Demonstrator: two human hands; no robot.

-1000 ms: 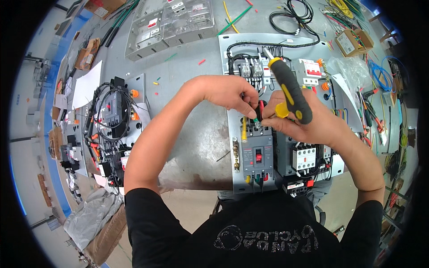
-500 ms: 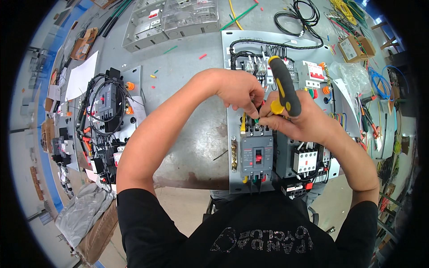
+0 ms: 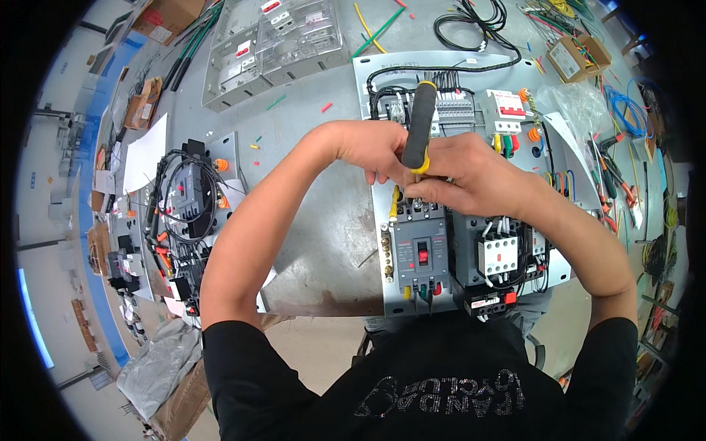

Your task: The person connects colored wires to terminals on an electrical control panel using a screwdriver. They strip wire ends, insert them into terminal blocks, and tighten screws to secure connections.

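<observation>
A screwdriver with a black and yellow handle (image 3: 421,121) stands nearly upright above the top terminals of a grey moulded-case circuit breaker (image 3: 421,251). My right hand (image 3: 474,173) is closed round the lower part of this screwdriver, whose tip is hidden. Against it, my left hand (image 3: 375,147) has its fingers bent together beside the shaft; what they pinch is hidden. A yellow-sleeved cable end (image 3: 393,203) enters the breaker's upper left terminal. The breaker sits on a light metal mounting plate (image 3: 368,70).
Right of the breaker is a contactor with a white top block (image 3: 498,256). A red-handled miniature breaker (image 3: 506,106) sits farther back. Another wired assembly (image 3: 187,195) lies at left, clear plastic enclosures (image 3: 301,37) behind, and a small cardboard box (image 3: 577,59) at far right.
The screwdriver handle has swung from a slant to nearly upright and moved left with my right hand. A green sleeve between my fingers has gone out of sight. The whole view has shifted slightly.
</observation>
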